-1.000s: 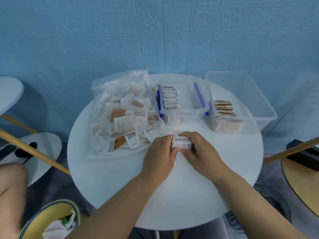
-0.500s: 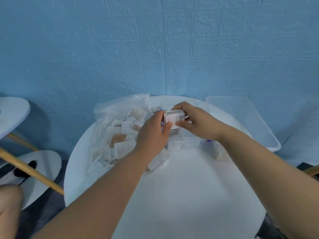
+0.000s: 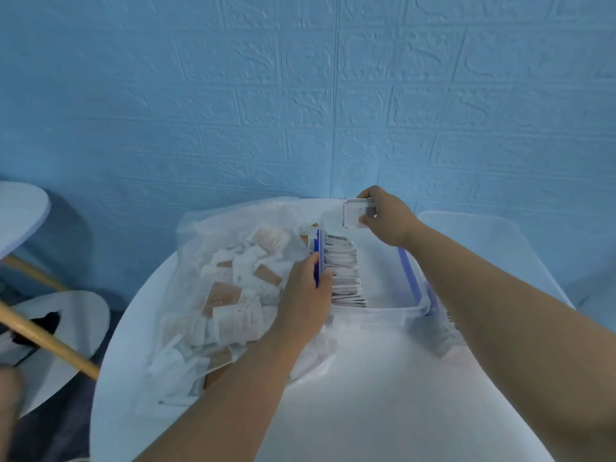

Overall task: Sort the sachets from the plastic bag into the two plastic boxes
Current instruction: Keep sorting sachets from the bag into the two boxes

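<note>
The sachet stack (image 3: 356, 213) is pinched in the right grip (image 3: 386, 220) just above the far end of the blue-latched box (image 3: 383, 311), beyond its filed row of sachets (image 3: 345, 271), while the left grip (image 3: 305, 301) clasps that box's left wall.

Both arms are bare and reach forward over the desk. The left forearm (image 3: 233, 378) comes in from the bottom edge and runs up and to the right. Its left grip (image 3: 305, 295) is turned back-up, with thumb and curled fingers closed on either side of the blue-trimmed left wall of the clear plastic box (image 3: 383, 311). The right forearm (image 3: 500, 295) enters from the right edge and angles up and to the left. The right grip (image 3: 386, 218) is higher and farther out than the left, well apart from it. It pinches a small stack of white paper sachets (image 3: 354, 213) between thumb and fingers, the stack sticking out to its left.
</note>
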